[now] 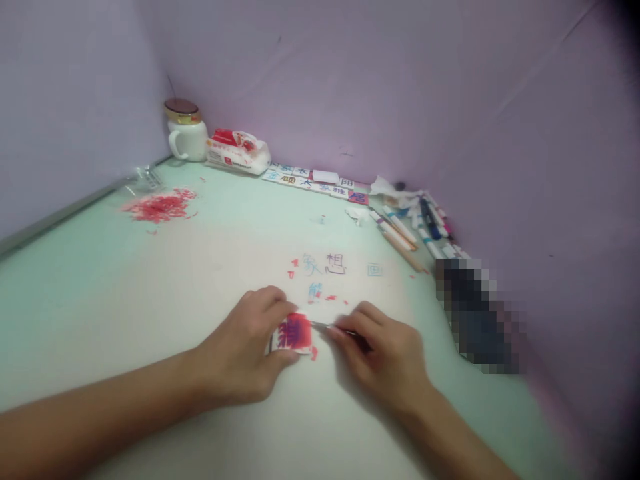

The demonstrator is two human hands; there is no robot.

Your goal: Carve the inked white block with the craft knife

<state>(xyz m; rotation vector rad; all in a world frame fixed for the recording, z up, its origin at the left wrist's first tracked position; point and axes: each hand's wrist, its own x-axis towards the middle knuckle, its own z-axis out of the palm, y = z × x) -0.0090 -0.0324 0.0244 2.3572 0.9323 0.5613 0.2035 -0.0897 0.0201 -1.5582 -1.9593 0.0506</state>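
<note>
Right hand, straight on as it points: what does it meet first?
Probably the small red-marked block pinched in the left hand; the thin tool in the right hand points at it, tip seemingly at its edge.

Cannot read the red and blue print on the small card point(295, 333): blurred, and partly covered by the fingers point(273, 303) of the left hand point(240, 350). Cannot identify the thin tool point(323, 325) pinched in the right hand point(383, 353), most of it hidden in the grip. At 3 o'clock from the hands, a dark object point(475, 313) masked by pixel blocks. At 12 o'clock, lettering on the row of cards point(310, 181) too small to read. Both forearms cut off by the lower edge.
</note>
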